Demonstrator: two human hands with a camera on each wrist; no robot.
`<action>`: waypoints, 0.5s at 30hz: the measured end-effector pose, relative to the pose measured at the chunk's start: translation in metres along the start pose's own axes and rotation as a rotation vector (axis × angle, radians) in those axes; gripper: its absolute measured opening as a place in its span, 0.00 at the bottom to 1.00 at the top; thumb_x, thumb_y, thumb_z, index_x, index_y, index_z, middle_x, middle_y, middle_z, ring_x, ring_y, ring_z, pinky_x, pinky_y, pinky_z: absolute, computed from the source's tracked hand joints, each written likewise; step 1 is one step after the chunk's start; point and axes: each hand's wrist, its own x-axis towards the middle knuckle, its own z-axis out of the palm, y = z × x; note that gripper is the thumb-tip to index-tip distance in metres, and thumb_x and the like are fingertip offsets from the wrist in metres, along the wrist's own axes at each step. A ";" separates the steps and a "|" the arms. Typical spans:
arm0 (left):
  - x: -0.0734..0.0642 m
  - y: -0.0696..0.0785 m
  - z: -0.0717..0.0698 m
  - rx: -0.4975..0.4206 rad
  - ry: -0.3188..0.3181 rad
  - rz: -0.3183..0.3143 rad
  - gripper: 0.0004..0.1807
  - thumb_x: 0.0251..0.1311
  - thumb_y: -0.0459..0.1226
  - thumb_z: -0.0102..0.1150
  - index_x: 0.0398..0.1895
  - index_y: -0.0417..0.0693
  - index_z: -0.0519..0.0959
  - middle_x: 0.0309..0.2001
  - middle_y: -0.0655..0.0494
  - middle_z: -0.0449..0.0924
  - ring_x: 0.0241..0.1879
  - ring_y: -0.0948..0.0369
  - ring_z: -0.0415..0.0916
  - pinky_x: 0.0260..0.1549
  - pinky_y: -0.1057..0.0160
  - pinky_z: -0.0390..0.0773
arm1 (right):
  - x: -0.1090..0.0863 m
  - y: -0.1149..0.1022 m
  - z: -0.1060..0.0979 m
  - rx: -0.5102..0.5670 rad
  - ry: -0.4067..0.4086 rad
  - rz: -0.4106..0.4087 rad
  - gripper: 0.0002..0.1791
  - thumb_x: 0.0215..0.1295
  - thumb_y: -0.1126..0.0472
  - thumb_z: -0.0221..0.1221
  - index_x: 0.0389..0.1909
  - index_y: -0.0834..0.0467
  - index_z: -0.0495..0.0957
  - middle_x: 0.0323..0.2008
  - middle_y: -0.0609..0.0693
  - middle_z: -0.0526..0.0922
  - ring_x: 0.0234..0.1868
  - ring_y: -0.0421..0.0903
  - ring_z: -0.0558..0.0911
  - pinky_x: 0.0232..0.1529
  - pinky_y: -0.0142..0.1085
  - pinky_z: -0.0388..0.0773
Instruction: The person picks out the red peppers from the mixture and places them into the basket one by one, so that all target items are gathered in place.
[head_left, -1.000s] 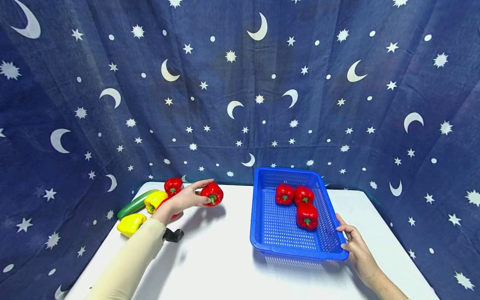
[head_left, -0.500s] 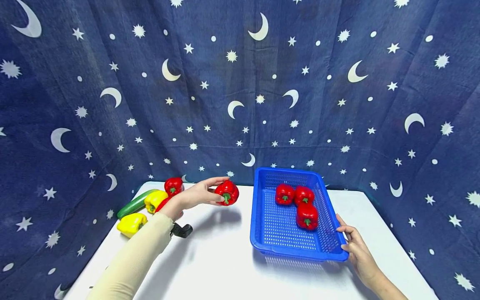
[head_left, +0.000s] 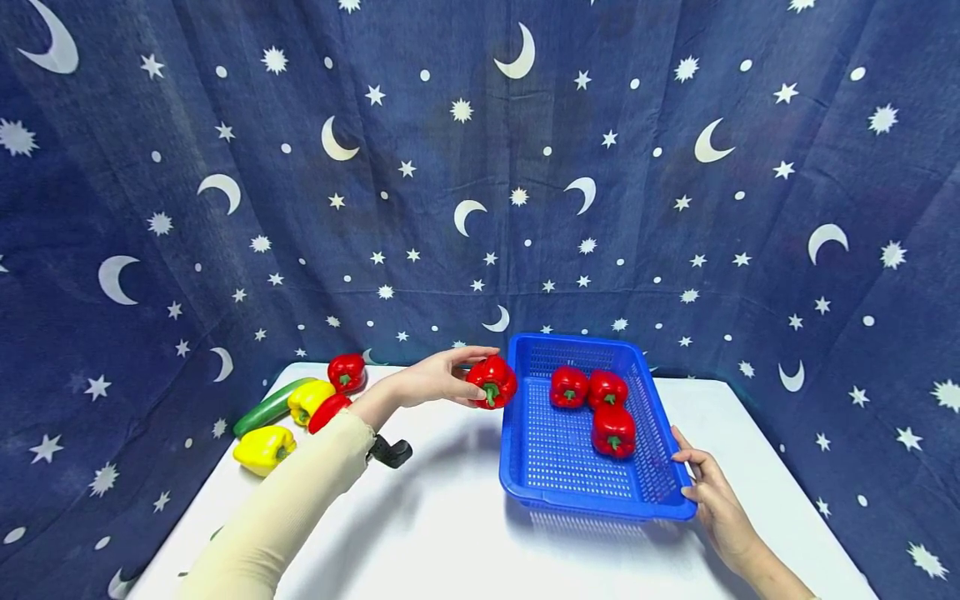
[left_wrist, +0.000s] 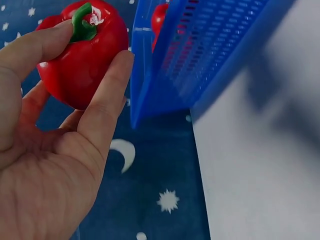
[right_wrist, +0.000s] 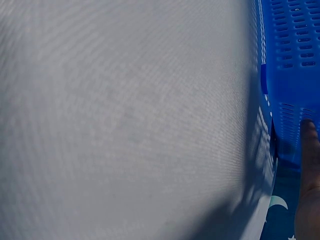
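Note:
My left hand (head_left: 431, 382) holds a red bell pepper (head_left: 491, 379) by its sides, above the table at the left rim of a blue plastic basket (head_left: 510, 450). In the left wrist view the thumb lies by the green stem of this bell pepper (left_wrist: 87, 65), and the fingers curve round its body. Three more red bell peppers lie inside the basket: one at the back (head_left: 568, 387), one beside it (head_left: 609, 388) and one in front (head_left: 613, 432). At the basket's right side my right hand (head_left: 716, 500) grips the rim, thumb on top; the right wrist view shows only one finger (right_wrist: 310, 150) against the wall.
On the table's left lie a green cucumber-like vegetable (head_left: 270, 408), two yellow bell peppers, one behind (head_left: 309, 402) and one in front (head_left: 262, 450), and two red ones, one at the back (head_left: 347, 372) and one partly hidden by the left arm (head_left: 327, 411). A star-patterned curtain (head_left: 420, 208) surrounds the table.
My left hand has carried the red bell pepper rightward across the table up to the basket's left rim. The right hand and the basket have stayed in place.

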 end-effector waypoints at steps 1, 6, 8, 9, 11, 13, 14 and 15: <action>0.002 0.002 0.003 0.005 -0.009 0.003 0.41 0.60 0.28 0.70 0.75 0.61 0.68 0.69 0.49 0.69 0.60 0.48 0.76 0.50 0.46 0.83 | 0.000 0.000 0.000 0.003 -0.001 -0.001 0.26 0.63 0.72 0.43 0.63 0.60 0.60 0.83 0.45 0.41 0.81 0.42 0.39 0.56 0.21 0.65; 0.014 0.010 0.016 0.026 -0.048 0.007 0.41 0.60 0.28 0.70 0.76 0.60 0.67 0.68 0.49 0.68 0.58 0.49 0.78 0.48 0.48 0.84 | -0.001 -0.001 0.000 0.012 -0.005 -0.004 0.25 0.64 0.72 0.43 0.63 0.60 0.60 0.83 0.45 0.41 0.82 0.43 0.39 0.56 0.21 0.65; 0.018 0.013 0.022 0.042 -0.056 0.003 0.42 0.59 0.29 0.71 0.76 0.60 0.68 0.69 0.50 0.68 0.57 0.50 0.79 0.48 0.49 0.84 | -0.001 -0.001 0.000 0.014 -0.007 -0.004 0.25 0.64 0.72 0.43 0.63 0.60 0.60 0.83 0.45 0.41 0.82 0.44 0.39 0.56 0.21 0.65; 0.021 0.014 0.024 0.050 -0.059 0.002 0.42 0.59 0.29 0.72 0.75 0.60 0.68 0.68 0.50 0.68 0.57 0.51 0.79 0.48 0.49 0.84 | -0.001 -0.002 0.001 0.016 -0.007 -0.004 0.25 0.64 0.72 0.42 0.63 0.60 0.60 0.83 0.45 0.41 0.82 0.44 0.39 0.56 0.21 0.65; 0.025 0.016 0.030 0.063 -0.066 0.005 0.42 0.59 0.29 0.72 0.75 0.61 0.68 0.69 0.50 0.68 0.56 0.51 0.80 0.48 0.48 0.84 | -0.001 -0.002 0.000 0.016 -0.007 -0.006 0.25 0.64 0.73 0.42 0.63 0.60 0.60 0.83 0.46 0.41 0.82 0.44 0.38 0.56 0.20 0.65; 0.030 0.018 0.035 0.069 -0.071 0.004 0.42 0.58 0.29 0.72 0.75 0.60 0.68 0.70 0.49 0.67 0.55 0.52 0.80 0.49 0.48 0.84 | -0.001 -0.002 0.000 0.014 -0.005 -0.007 0.25 0.64 0.73 0.42 0.63 0.61 0.59 0.83 0.46 0.41 0.82 0.44 0.38 0.57 0.20 0.65; 0.032 0.018 0.037 0.067 -0.074 0.005 0.42 0.58 0.29 0.72 0.76 0.60 0.68 0.70 0.49 0.66 0.55 0.52 0.80 0.49 0.47 0.84 | -0.001 -0.002 0.000 0.011 -0.003 -0.007 0.25 0.63 0.73 0.42 0.63 0.61 0.59 0.83 0.46 0.41 0.82 0.44 0.39 0.57 0.20 0.65; 0.034 0.018 0.040 0.068 -0.074 0.004 0.42 0.58 0.29 0.72 0.75 0.60 0.68 0.70 0.48 0.65 0.55 0.53 0.80 0.49 0.47 0.84 | -0.001 -0.002 0.000 0.008 -0.001 -0.006 0.25 0.63 0.73 0.43 0.63 0.61 0.59 0.83 0.46 0.41 0.82 0.44 0.39 0.56 0.20 0.65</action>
